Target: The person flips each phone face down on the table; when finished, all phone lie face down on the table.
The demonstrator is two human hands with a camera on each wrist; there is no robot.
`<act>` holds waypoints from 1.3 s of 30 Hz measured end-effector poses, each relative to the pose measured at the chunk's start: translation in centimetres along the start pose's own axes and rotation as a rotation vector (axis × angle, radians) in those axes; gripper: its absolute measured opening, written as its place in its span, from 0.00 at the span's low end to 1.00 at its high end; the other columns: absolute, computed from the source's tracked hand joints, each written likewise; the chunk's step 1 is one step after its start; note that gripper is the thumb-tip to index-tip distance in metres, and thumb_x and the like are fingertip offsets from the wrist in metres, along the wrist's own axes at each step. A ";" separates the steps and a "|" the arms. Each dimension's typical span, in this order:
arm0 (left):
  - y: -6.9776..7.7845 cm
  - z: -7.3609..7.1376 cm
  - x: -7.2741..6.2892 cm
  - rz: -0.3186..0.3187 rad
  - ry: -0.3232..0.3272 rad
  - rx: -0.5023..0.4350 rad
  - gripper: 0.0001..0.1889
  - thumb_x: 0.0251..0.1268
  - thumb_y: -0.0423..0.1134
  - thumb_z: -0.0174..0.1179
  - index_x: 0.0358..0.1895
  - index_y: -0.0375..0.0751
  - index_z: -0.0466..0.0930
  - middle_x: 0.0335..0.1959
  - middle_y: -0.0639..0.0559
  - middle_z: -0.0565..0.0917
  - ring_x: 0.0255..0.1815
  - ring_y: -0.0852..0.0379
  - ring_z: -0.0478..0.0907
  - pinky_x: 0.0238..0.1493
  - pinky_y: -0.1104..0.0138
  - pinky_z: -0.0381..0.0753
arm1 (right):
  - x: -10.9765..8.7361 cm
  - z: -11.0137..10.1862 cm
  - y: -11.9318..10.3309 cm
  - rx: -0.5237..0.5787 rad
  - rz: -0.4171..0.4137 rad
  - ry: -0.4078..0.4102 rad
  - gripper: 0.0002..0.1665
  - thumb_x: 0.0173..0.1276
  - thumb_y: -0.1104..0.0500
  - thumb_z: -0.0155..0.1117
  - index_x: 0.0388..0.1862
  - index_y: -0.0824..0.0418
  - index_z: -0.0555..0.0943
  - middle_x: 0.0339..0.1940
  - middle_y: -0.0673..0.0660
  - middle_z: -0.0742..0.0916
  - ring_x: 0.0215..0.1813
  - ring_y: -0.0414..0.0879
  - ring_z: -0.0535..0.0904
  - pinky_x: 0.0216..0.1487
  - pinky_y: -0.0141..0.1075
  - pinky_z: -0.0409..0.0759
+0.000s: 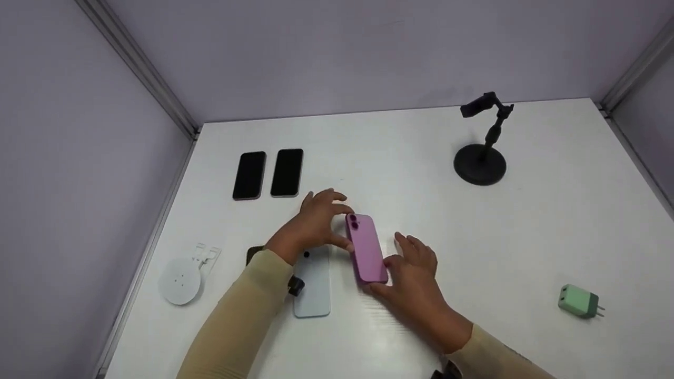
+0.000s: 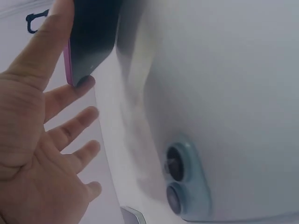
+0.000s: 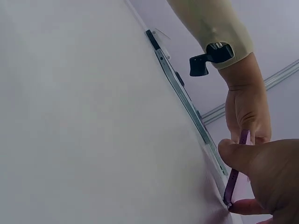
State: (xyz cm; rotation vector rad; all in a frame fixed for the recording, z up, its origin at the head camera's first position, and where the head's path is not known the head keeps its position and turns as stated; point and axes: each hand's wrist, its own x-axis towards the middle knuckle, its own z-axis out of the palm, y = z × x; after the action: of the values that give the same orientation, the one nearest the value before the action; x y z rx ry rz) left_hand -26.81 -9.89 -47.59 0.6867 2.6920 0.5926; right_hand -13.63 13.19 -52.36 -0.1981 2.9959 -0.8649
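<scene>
A pink smartphone (image 1: 370, 252) stands tilted over the white table, its back and two camera lenses facing up in the head view. My left hand (image 1: 317, 223) pinches its upper left edge between thumb and index finger, the other fingers spread. At the lower right corner my right hand (image 1: 416, 281) grips it with thumb and index finger. The left wrist view shows its dark screen (image 2: 96, 39). Under my left forearm lies a pale blue phone (image 1: 313, 289), back up; its camera lenses (image 2: 175, 163) show in the left wrist view. My sleeve partly hides a dark phone (image 1: 253, 253).
Two black-screened phones, one at the left (image 1: 249, 176) and one beside it (image 1: 287, 172), lie farther back. A white round disc (image 1: 180, 284) with a bracket is at left. A black phone stand (image 1: 480, 166) stands back right, a green charger plug (image 1: 578, 301) front right.
</scene>
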 end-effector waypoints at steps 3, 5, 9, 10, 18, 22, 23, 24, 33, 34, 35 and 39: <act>0.1 0.3 -0.7 0.021 -0.005 0.026 0.43 0.47 0.61 0.86 0.71 0.56 0.85 0.85 0.50 0.67 0.92 0.44 0.49 0.91 0.41 0.35 | -0.7 0.2 -0.3 0.022 0.017 -0.001 0.34 0.49 0.37 0.92 0.40 0.61 0.89 0.86 0.65 0.70 0.87 0.66 0.58 0.87 0.63 0.48; 0.2 0.5 -1.3 0.030 -0.007 0.030 0.43 0.46 0.61 0.87 0.70 0.57 0.86 0.86 0.51 0.66 0.93 0.44 0.47 0.91 0.42 0.34 | -1.2 0.3 -0.5 0.027 0.017 0.000 0.34 0.46 0.37 0.94 0.36 0.60 0.86 0.86 0.66 0.70 0.87 0.66 0.58 0.86 0.64 0.48; 0.3 1.2 -2.1 0.040 -0.008 0.028 0.44 0.43 0.60 0.88 0.70 0.57 0.87 0.86 0.53 0.66 0.93 0.44 0.45 0.92 0.43 0.32 | -2.1 0.5 -0.6 0.028 0.010 0.006 0.36 0.43 0.37 0.95 0.34 0.58 0.84 0.86 0.68 0.70 0.87 0.66 0.59 0.86 0.64 0.49; 0.3 1.4 -2.3 0.041 -0.005 0.025 0.44 0.43 0.60 0.88 0.70 0.58 0.87 0.86 0.53 0.66 0.93 0.45 0.45 0.92 0.44 0.32 | -2.4 0.6 -0.7 0.029 0.008 0.009 0.36 0.42 0.37 0.95 0.33 0.58 0.83 0.86 0.68 0.70 0.87 0.67 0.59 0.86 0.64 0.49; 0.2 2.4 -3.3 0.056 0.021 0.078 0.43 0.40 0.62 0.89 0.67 0.59 0.89 0.85 0.53 0.67 0.93 0.46 0.44 0.91 0.43 0.32 | -3.7 0.8 -0.9 -0.017 0.005 0.020 0.38 0.42 0.33 0.94 0.33 0.57 0.82 0.87 0.69 0.68 0.87 0.69 0.57 0.85 0.68 0.49; 0.5 2.5 -3.5 0.059 0.017 0.108 0.43 0.40 0.62 0.89 0.67 0.59 0.89 0.86 0.52 0.67 0.93 0.46 0.44 0.91 0.41 0.32 | -4.1 1.0 -1.0 -0.049 0.002 0.017 0.39 0.44 0.32 0.93 0.36 0.57 0.82 0.87 0.71 0.66 0.89 0.70 0.54 0.85 0.70 0.48; 0.5 2.5 -3.6 0.053 0.009 0.103 0.43 0.40 0.62 0.89 0.68 0.59 0.89 0.86 0.52 0.67 0.94 0.46 0.44 0.91 0.41 0.31 | -4.2 1.0 -1.0 -0.052 0.002 0.016 0.39 0.44 0.32 0.93 0.36 0.57 0.81 0.88 0.71 0.65 0.89 0.71 0.53 0.86 0.71 0.48; 0.6 2.6 -3.6 0.043 -0.001 0.093 0.44 0.41 0.61 0.89 0.68 0.58 0.88 0.87 0.53 0.66 0.94 0.45 0.44 0.91 0.41 0.31 | -4.3 1.0 -1.0 -0.053 0.002 0.015 0.39 0.44 0.32 0.93 0.36 0.57 0.81 0.88 0.72 0.64 0.89 0.71 0.52 0.86 0.71 0.47; 0.9 2.9 -3.9 -0.015 -0.067 0.043 0.45 0.44 0.58 0.89 0.72 0.58 0.85 0.86 0.53 0.68 0.93 0.41 0.45 0.91 0.43 0.28 | -5.0 1.2 -1.0 -0.047 -0.015 0.019 0.39 0.46 0.33 0.92 0.37 0.59 0.81 0.89 0.74 0.61 0.90 0.74 0.48 0.85 0.74 0.44; 0.9 2.9 -3.9 -0.012 -0.068 0.051 0.45 0.43 0.58 0.89 0.72 0.58 0.85 0.86 0.53 0.68 0.93 0.41 0.45 0.91 0.43 0.28 | -5.1 1.2 -1.0 -0.050 -0.023 0.023 0.39 0.46 0.33 0.92 0.37 0.59 0.81 0.88 0.75 0.62 0.90 0.75 0.49 0.84 0.75 0.44; 0.9 2.9 -3.9 -0.006 -0.068 0.062 0.45 0.43 0.58 0.89 0.72 0.58 0.86 0.86 0.52 0.69 0.93 0.40 0.45 0.91 0.43 0.28 | -5.2 1.2 -1.0 -0.054 -0.031 0.027 0.39 0.45 0.33 0.92 0.37 0.59 0.82 0.88 0.75 0.62 0.90 0.75 0.49 0.84 0.75 0.45; 0.9 3.1 -3.9 0.002 -0.068 0.096 0.46 0.41 0.59 0.89 0.71 0.59 0.86 0.86 0.52 0.70 0.93 0.39 0.45 0.91 0.42 0.28 | -5.3 1.3 -1.0 -0.065 -0.051 0.042 0.39 0.45 0.32 0.92 0.36 0.60 0.83 0.87 0.76 0.64 0.89 0.76 0.51 0.83 0.76 0.47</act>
State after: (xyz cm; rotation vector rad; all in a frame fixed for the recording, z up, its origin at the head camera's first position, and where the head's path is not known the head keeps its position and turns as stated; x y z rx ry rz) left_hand -21.99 -10.20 -49.14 0.7213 2.6706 0.4341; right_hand -8.19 12.33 -53.02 -0.2611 3.0732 -0.7861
